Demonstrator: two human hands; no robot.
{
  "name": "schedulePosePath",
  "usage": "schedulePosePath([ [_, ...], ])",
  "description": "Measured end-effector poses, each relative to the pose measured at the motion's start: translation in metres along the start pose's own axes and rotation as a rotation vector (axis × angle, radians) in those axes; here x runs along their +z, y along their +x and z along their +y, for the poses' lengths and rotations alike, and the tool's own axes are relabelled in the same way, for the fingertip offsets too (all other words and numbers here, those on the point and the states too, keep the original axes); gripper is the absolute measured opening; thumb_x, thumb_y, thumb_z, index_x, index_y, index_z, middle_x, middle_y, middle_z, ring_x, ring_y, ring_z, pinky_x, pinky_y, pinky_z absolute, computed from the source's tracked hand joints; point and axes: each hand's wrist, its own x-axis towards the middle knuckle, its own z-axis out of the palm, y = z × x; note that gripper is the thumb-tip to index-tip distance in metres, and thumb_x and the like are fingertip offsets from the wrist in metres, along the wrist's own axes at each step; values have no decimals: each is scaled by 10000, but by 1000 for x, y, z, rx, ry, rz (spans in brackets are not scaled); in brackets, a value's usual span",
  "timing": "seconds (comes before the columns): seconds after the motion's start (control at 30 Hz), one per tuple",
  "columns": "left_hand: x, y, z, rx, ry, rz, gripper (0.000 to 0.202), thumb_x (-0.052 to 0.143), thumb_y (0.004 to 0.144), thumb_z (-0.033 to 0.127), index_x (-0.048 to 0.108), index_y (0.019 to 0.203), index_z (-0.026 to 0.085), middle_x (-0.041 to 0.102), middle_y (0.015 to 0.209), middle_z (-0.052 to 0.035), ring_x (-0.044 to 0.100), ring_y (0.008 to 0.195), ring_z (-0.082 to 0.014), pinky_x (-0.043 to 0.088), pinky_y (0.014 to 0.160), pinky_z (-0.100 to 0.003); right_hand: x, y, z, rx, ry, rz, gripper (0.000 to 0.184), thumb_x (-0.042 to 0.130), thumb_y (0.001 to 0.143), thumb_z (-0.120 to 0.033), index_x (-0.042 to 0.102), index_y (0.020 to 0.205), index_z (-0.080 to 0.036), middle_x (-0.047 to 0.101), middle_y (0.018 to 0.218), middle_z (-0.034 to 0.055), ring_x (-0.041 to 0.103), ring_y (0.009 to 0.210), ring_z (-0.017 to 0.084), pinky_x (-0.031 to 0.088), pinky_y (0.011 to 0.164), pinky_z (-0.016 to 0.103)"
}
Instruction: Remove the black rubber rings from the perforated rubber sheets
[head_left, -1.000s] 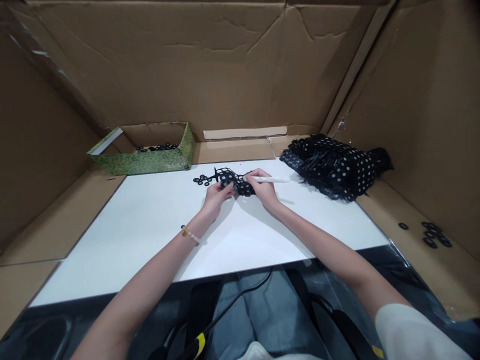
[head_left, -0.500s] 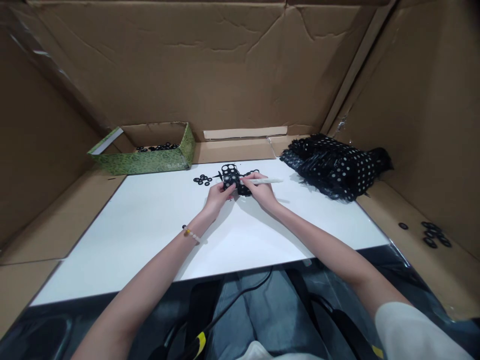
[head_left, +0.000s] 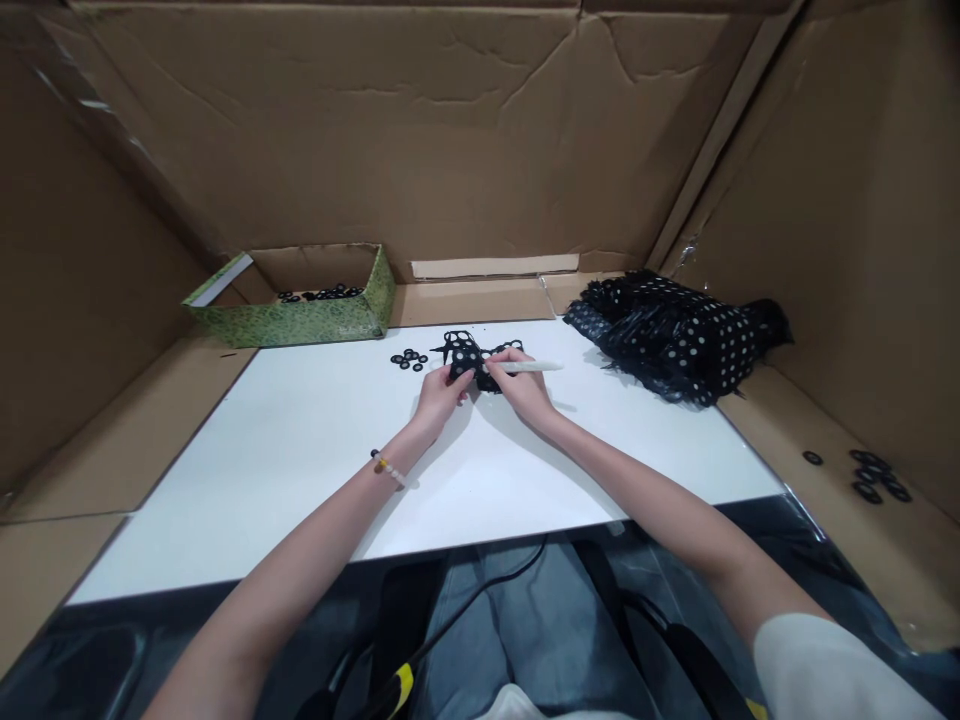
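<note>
Fingers of the left hand are pinched narrow on the near left edge of a small polka-dot fabric piece, black with white spots, which sits bunched up on the far middle of the white tabletop. Just beside it, the right hand has its fingers closed around a white stick, which lies across the hand and points out to the right, while the fingertips of that hand press against the right side of the same fabric piece. Both forearms reach forward over the tabletop, and a beaded bracelet circles the left wrist. Left of the fabric piece, a few loose black rings lie on the white surface, near it but apart. Farther left and back, a green patterned box rests on the cardboard floor with more black rings inside. At the right far corner of the tabletop lies a big heap of polka-dot fabric, well apart from the hands. More scattered rings lie on the cardboard at far right. Cardboard walls enclose the whole place.
</note>
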Motion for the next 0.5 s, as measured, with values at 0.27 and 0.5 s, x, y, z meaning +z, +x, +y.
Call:
schedulePosePath([
  [0.27, 2, -1, -2, -15, -18, -6, 294, 747, 671, 405, 568, 657, 172, 514, 516, 29, 448, 462, -100, 328, 437, -232, 5, -3, 3, -81, -60, 29, 162, 573, 821, -354, 603, 729, -224, 646, 747, 0, 585, 756, 187, 426, 706, 304],
  [0.5, 7, -2, -2, 8, -45, -74, 322, 752, 684, 443, 611, 739, 159, 592, 624, 3, 476, 465, -91, 373, 425, -228, 4, 2, 7, -74, -30, 29, 185, 583, 819, -384, 607, 733, -221, 649, 738, 5, 589, 746, 192, 429, 706, 308],
])
